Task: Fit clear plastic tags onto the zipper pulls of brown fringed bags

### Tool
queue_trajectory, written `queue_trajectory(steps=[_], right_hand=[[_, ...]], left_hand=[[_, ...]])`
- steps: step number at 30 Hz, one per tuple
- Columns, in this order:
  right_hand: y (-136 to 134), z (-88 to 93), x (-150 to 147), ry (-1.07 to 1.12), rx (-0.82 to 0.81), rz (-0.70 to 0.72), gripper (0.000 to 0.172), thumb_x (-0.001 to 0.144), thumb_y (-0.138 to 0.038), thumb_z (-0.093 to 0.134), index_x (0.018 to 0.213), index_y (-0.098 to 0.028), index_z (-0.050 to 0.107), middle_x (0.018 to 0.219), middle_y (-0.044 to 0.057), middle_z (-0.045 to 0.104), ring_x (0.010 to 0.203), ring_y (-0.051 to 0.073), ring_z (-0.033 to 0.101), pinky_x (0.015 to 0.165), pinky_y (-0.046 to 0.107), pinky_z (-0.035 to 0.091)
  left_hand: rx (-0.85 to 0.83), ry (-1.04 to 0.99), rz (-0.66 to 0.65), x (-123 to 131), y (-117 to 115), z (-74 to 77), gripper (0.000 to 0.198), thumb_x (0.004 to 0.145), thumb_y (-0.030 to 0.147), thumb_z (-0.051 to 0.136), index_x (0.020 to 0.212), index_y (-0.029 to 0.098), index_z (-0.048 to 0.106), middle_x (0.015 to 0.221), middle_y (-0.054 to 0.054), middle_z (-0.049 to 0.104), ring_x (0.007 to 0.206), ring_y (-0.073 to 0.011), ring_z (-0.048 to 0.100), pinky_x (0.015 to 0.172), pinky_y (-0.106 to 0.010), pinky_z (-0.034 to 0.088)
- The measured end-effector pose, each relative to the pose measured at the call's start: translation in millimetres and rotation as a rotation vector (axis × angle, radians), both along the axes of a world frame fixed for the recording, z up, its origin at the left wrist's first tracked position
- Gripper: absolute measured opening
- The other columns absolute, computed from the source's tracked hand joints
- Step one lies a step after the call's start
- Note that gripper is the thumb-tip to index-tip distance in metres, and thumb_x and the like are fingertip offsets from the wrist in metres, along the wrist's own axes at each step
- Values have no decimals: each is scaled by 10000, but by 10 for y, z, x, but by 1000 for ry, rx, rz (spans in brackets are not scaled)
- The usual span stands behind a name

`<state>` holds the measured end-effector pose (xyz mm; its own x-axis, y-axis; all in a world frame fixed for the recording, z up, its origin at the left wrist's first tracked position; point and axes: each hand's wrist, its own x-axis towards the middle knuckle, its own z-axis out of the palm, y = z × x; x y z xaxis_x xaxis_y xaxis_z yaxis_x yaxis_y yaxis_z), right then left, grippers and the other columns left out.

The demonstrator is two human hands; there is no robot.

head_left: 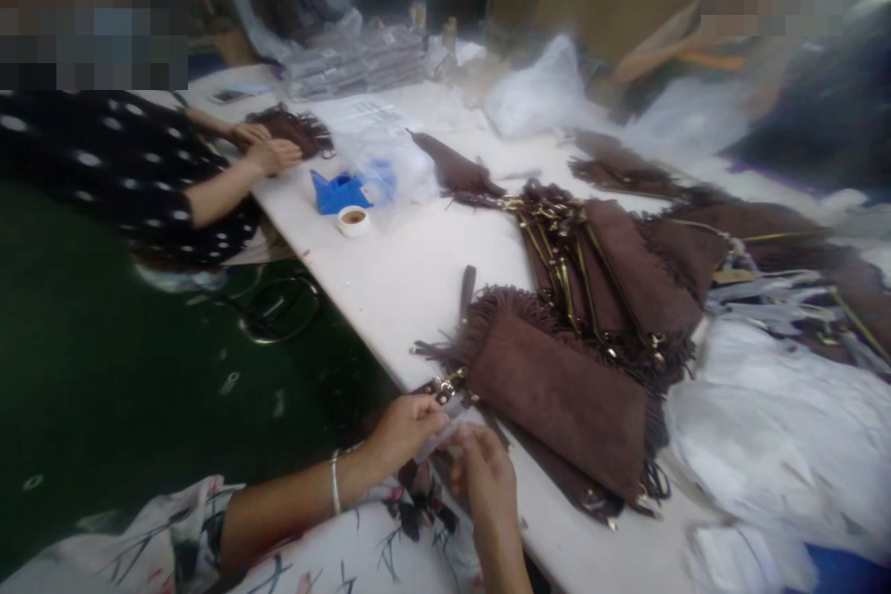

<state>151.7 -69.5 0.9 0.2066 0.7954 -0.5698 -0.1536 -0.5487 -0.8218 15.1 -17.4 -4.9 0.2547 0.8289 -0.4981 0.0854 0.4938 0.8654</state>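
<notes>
Pinching a small pale wrapping (445, 432) between them, the left hand (400, 432) and right hand (484, 473) work at the table edge (390, 297). Just above the left fingertips sits the metal clasp (445, 385) of a brown fringed bag (557, 390), which stretches away beyond the right fingers. Blur hides the exact grip.

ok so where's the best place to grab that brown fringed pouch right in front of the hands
Probably at the metal clasp corner of the brown fringed pouch, coming from the near table edge. That corner points toward the left hand and right hand, and the flat suede body lies clear of the stacked pouches behind.
</notes>
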Motion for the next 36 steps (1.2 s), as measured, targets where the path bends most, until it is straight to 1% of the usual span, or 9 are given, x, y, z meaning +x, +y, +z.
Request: queue_trajectory(steps=[5,7,12,17,19,22,27,32,36], right_hand=[[81,-23,28,-83,-4,-20,397,792,-590,599,758,-194,594,414,-58,494,359,99,408,372,194,307],[97,-38,48,-108,1,-47,393,788,-587,598,756,-196,594,416,-56,502,359,108,422,377,205,312],[117,-67,92,-161,33,-107,397,776,-590,611,752,-194,600,416,-58,503,380,124,451,405,222,352],[143,-61,115,-183,38,-119,381,793,-581,609,797,-200,612,458,-56,537,427,134,499,457,228,403],[155,-50,118,-211,32,-102,384,801,-587,595,812,-204,614,467,-51,549,439,143,515,464,234,410],[179,-5,113,-258,31,-80,365,818,-574,569,809,-211,604,479,-44,563,458,155,533,481,244,420],[204,99,89,-407,45,-53,343,831,-560,544,807,-222,596,504,-35,574,495,174,557,515,257,408],[183,109,33,-596,117,-58,283,881,-486,500,907,-226,608,737,23,671,640,203,606,638,292,423],[160,90,-21,-662,191,-62,276,897,-454,484,919,-212,615,853,68,683,758,223,616,700,302,423]], left_hand=[[42,0,-48,41,55,3,263,786,378,616,692,133,613,625,-10,597,557,-121,478,525,-233,319],[44,-3,-48,55,79,30,273,786,393,629,725,128,637,651,-12,607,583,-126,492,546,-234,333],[68,0,-43,69,107,102,301,797,395,631,907,122,695,747,-20,640,664,-145,527,610,-243,367],[73,45,7,113,116,76,272,797,311,602,985,136,690,787,-30,666,681,-155,555,630,-258,385],[41,26,51,158,130,46,258,775,306,618,958,135,682,760,-30,662,641,-147,551,600,-254,379],[8,-29,109,242,160,29,225,726,317,669,860,137,659,683,-14,637,587,-137,538,569,-245,370],[13,-31,175,361,191,86,213,689,341,700,755,148,636,664,-15,641,607,-146,560,597,-249,406],[45,7,251,451,187,104,172,706,309,685,744,153,623,670,-10,628,636,-149,554,612,-251,413],[101,21,285,516,170,62,111,725,259,651,704,166,593,647,8,598,635,-146,549,618,-249,417]])
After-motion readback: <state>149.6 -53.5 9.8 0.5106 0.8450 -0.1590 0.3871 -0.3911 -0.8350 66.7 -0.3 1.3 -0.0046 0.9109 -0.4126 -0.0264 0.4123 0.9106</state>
